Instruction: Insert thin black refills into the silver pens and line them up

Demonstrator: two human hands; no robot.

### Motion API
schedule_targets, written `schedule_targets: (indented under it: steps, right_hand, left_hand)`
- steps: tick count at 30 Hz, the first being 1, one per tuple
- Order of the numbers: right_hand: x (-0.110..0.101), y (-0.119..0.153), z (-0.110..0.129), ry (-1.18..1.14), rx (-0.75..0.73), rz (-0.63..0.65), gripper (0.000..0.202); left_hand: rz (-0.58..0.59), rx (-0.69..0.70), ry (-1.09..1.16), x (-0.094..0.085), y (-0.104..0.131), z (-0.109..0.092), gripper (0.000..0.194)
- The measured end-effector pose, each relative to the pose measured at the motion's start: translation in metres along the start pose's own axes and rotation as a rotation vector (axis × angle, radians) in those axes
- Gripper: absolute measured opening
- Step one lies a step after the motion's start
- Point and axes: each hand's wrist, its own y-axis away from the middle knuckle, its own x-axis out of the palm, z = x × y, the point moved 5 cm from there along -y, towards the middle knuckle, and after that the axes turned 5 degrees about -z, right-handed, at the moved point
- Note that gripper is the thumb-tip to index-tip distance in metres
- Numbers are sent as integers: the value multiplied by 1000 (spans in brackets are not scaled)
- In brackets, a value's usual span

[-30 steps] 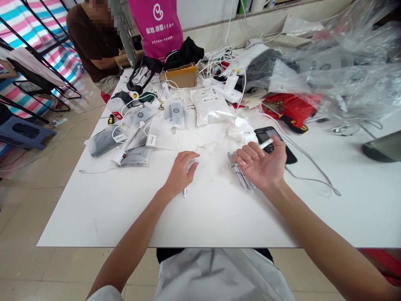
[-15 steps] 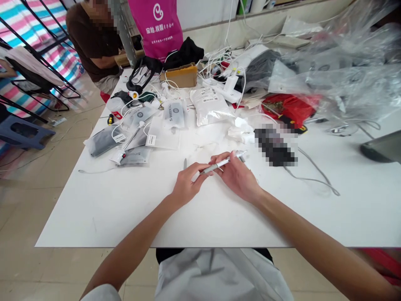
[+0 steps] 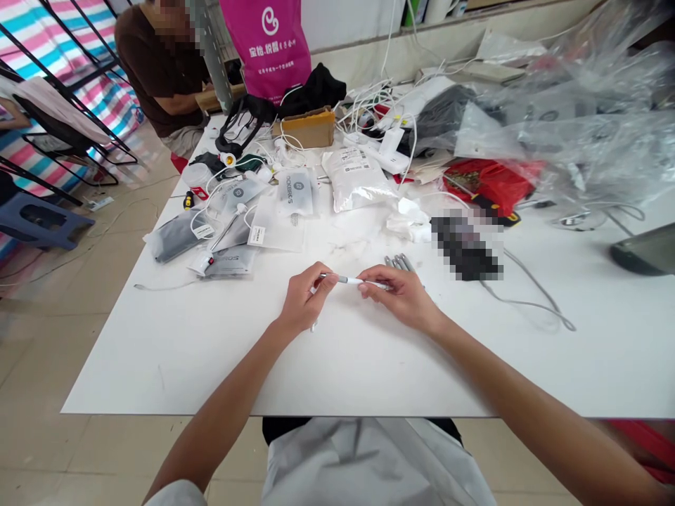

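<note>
A white and grey pen [image 3: 349, 280] lies roughly level across the gap between my hands, above the white table [image 3: 295, 372]. My left hand [image 3: 306, 295] is closed in a pinch on its grey end. Around its white part, the thumb and fingers of my right hand [image 3: 398, 295] are closed, hiding much of that end. Several grey pens [image 3: 401, 263] lie side by side on the table just beyond my right hand. Below my left wrist a small pale tip [image 3: 314, 326] pokes out; most of it is hidden.
Grey plastic pouches [image 3: 226, 261] and a white packet [image 3: 356, 179] lie beyond my hands. A blurred-out dark object [image 3: 467, 246] and a looped grey cable [image 3: 532, 307] are to the right. Clear plastic bags [image 3: 580, 126] heap up behind. Another person [image 3: 158, 77] sits at the far left.
My left hand has moved slightly left and the hands are farther apart. The pen has turned from slanting to nearly level. The grey pens behind my right hand have come into view.
</note>
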Motion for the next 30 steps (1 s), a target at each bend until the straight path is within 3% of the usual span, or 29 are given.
schedule_targets:
  steps: [4, 7, 9, 12, 14, 17, 19, 21, 25, 30]
  right_hand:
    - [-2, 1, 6, 227, -165, -35, 28]
    - [-5, 1, 9, 301, -255, -61, 28]
    - [-5, 1, 9, 326, -296, -48, 30]
    - [-3, 1, 10, 354, -348, -27, 32]
    - [-3, 1, 10, 365, -363, -35, 31]
    - [-3, 1, 9, 373, -368, -45, 28]
    - [-3, 1, 8, 383, -368, -41, 27]
    - [-2, 1, 6, 408, -361, -33, 25]
    - [0, 1, -1, 464, -326, -21, 20]
    - [-1, 1, -5, 495, -285, 2, 21]
  left_hand:
    - [11, -74, 19, -2, -6, 6, 54]
    - [-22, -55, 131, -3, -12, 2, 34]
    - [-10, -87, 251, -1, -13, 1, 44]
    - [-59, -185, 266, -1, -12, 5, 33]
    - [-111, -187, 244, -3, -12, 6, 40]
    - [-24, -174, 345, 3, -12, 2, 59]
    - [31, -216, 389, 9, -12, 2, 43]
    - [12, -261, 376, 11, -12, 4, 32]
    - [-36, -296, 358, 15, -10, 8, 34]
    - [57, -267, 454, 23, -8, 4, 36]
